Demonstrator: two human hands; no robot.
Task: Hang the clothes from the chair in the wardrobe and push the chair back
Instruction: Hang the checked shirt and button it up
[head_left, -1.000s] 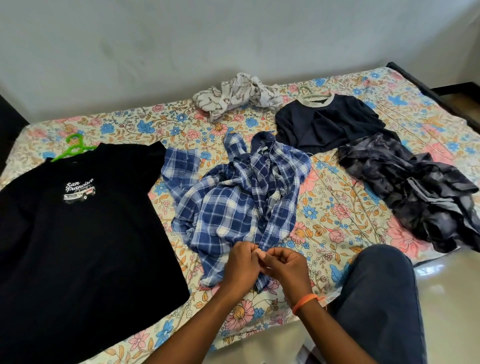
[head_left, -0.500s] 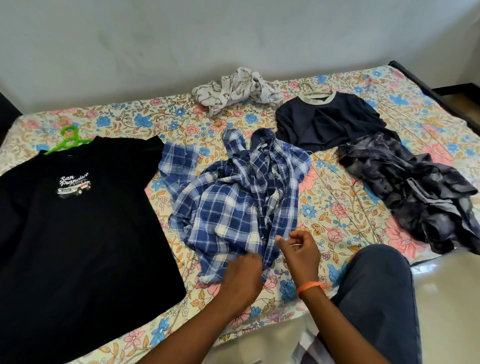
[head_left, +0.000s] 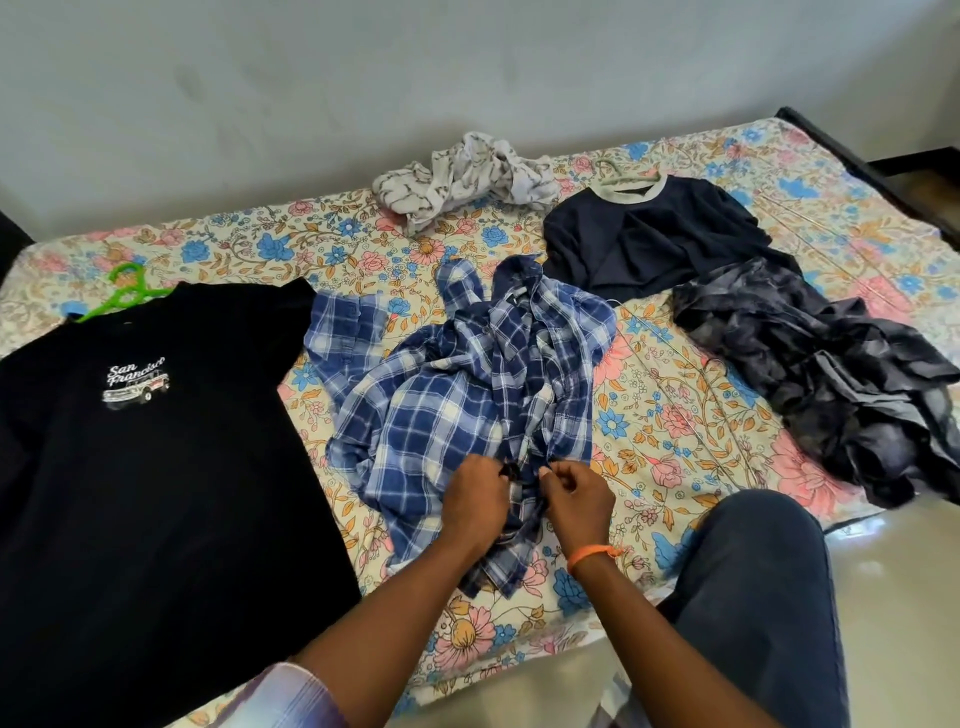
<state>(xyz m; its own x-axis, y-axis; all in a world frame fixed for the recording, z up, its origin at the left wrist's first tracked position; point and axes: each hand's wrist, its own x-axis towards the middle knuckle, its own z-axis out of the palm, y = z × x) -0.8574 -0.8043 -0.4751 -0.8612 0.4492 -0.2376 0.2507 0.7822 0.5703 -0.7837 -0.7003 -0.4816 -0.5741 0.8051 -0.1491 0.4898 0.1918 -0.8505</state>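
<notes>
A crumpled blue plaid shirt (head_left: 457, 395) lies in the middle of the bed. My left hand (head_left: 475, 504) and my right hand (head_left: 576, 493) are close together at its lower front edges, each pinching the fabric near the placket. A black T-shirt (head_left: 135, 457) with a white print lies flat on the left, on a green hanger (head_left: 122, 291). A navy top (head_left: 649, 234) with a grey collar lies at the back right on a pale hanger (head_left: 623, 174). A dark mottled garment (head_left: 831, 374) is bunched on the right. A white patterned cloth (head_left: 467, 179) sits crumpled at the back.
The bed has a floral sheet (head_left: 675, 415) and stands against a pale wall (head_left: 415, 78). My knee in dark trousers (head_left: 753, 582) is by the bed's near edge. Glossy floor (head_left: 904, 597) shows at the lower right. No chair or wardrobe is in view.
My right hand, lifted off to the right half a second ago, has come back beside my left hand on the plaid shirt's front. Both hands now work slightly higher up the shirt.
</notes>
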